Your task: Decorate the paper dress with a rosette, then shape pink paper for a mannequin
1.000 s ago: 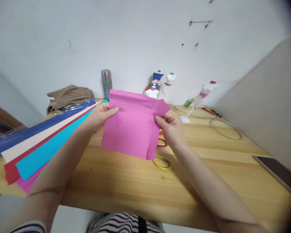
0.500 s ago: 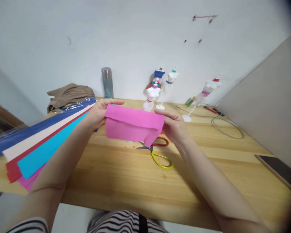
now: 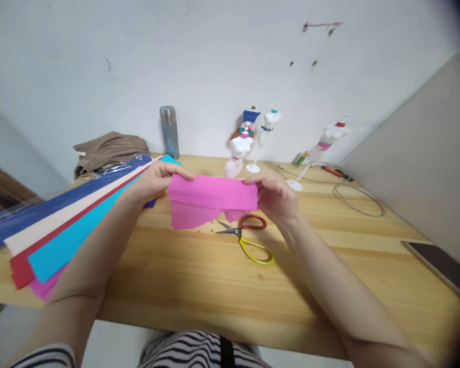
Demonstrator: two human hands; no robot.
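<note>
- Above the middle of the wooden table [image 3: 199, 286], held off the surface: a folded pink crepe sheet [image 3: 210, 200], top fold level, a loose lower flap hanging toward 6 o'clock.
- At 9 o'clock of the sheet: left hand [image 3: 153, 180], thumb over the top edge, fingers behind, pinched closed on the sheet's left end.
- At 3 o'clock of the sheet: right hand [image 3: 278, 198], thumb on top, fingers curled under, likewise closed on the right end.
- Both forearms bare, running up from the bottom corners and meeting at the sheet; wrists roughly level with each other.
- At 5 o'clock of the sheet, flat on the table: scissors [image 3: 247, 239] with one red and one yellow loop, blades pointing toward 9 o'clock, apart from both hands.
- At 8 o'clock, fanned over the table's left edge: long paper rolls [image 3: 61, 225] in blue, cream, red, cyan and pink, the far ends in a clear plastic sleeve.
- At 11 o'clock by the wall: grey flask [image 3: 169, 132], lid on, contents hidden; brown cloth [image 3: 107, 148] heaped further left.
- At 1 o'clock: small white dress forms [image 3: 253, 143] on stands; one more [image 3: 322, 148] further right, near a grey cable [image 3: 352, 197].
- At 4 o'clock, on the table's right edge: a dark tablet [image 3: 440, 271].
</note>
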